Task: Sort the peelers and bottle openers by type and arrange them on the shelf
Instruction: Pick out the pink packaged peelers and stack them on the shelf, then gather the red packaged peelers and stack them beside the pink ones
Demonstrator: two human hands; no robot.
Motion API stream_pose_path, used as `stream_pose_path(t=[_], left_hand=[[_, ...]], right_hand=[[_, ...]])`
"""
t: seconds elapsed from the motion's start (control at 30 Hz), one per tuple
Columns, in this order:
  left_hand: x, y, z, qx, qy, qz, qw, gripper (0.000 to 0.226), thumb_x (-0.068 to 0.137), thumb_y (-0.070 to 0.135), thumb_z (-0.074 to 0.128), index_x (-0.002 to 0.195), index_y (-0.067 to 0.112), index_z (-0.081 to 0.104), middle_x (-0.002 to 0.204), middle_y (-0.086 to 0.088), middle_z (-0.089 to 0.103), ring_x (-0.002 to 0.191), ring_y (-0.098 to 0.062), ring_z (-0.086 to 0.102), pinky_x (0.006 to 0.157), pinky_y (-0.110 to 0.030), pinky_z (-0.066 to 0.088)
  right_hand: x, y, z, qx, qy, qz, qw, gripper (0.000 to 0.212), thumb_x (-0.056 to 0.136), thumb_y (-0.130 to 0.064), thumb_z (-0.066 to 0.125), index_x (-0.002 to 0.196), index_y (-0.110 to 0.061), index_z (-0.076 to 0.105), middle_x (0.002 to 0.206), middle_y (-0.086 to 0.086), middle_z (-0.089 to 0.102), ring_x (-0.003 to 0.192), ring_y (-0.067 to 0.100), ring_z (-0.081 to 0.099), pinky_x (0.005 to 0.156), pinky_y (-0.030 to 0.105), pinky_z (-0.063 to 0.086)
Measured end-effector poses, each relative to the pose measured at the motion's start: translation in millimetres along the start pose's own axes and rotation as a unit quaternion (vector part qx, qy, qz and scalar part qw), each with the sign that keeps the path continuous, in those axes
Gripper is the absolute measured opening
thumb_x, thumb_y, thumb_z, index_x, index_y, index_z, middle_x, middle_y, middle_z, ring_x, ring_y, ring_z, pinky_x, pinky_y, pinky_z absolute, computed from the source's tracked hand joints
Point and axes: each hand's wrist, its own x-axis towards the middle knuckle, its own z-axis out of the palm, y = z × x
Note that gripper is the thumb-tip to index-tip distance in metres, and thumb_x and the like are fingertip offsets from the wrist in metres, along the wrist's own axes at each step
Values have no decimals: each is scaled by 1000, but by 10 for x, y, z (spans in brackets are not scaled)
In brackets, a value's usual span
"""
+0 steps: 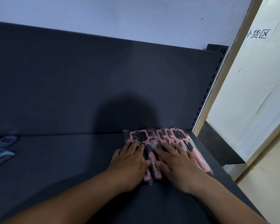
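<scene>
Both hands, L (pixel 130 160) & R (pixel 179 162), flat, fingers straight, palms down.

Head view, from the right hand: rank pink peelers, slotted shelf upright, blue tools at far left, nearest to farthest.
1. pink peelers: directly under the right hand, touching it.
2. slotted upright: at the shelf's back right corner.
3. blue tools: at the far left edge of the shelf.
</scene>
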Motion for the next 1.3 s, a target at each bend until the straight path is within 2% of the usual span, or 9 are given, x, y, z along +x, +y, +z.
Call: stream_pose_path(t=[0.73, 0.9, 0.97, 1.1, 1.23, 1.3], left_hand=[[216, 217, 60, -26, -8, 20, 999, 62, 98, 51, 18, 153, 28, 0, 161, 1, -6, 148, -21, -6, 118, -40, 0], [155, 180, 1, -98, 6, 18, 995, 65, 96, 58, 21, 152, 31, 0, 161, 3, -13, 147, -20, -13, 119, -40, -1], [108, 112, -50, -100, 31, 21, 994, 66, 97, 56, 25, 153, 28, 2, 161, 1, -12, 147, -20, -12, 119, -39, 0], [-38, -158, -184, -65, 91, 13, 994, 67, 97, 52, 33, 153, 24, 10, 161, -2, 3, 148, -21, 3, 119, -37, 7], [-302, -468, -335, -40, 121, -19, 992, 64, 96, 51, 37, 151, 23, 18, 160, -3, 14, 147, -20, 11, 119, -35, 11], [-482, -621, -418, -51, 152, -17, 987, 59, 97, 45, 43, 148, 22, 27, 155, -2, 27, 141, -18, 23, 115, -29, 17]], right_hand=[[45, 298, 31, -1, -1, -4, 1000, 54, 98, -54, 22, 149, -46, 7, 160, -16, -2, 148, 17, -4, 120, 46, 2], [14, 177, -47, 3, 25, 5, 1000, 52, 100, -51, 20, 150, -45, 9, 160, -15, 0, 148, 18, -5, 119, 49, -4], [11, 94, -73, 6, 56, -6, 998, 51, 100, -48, 23, 150, -42, 14, 160, -12, 7, 148, 17, 2, 119, 47, 0], [67, -183, -134, 4, 125, -61, 990, 47, 99, -38, 37, 146, -32, 33, 154, -7, 30, 142, 17, 24, 117, 37, 18], [191, -623, -161, 10, 126, -143, 982, 48, 96, -33, 41, 143, -23, 40, 150, -1, 38, 138, 17, 34, 114, 32, 24], [223, -886, -189, 18, 130, -179, 975, 49, 94, -32, 43, 141, -19, 45, 146, 1, 44, 133, 19, 40, 112, 32, 28]])
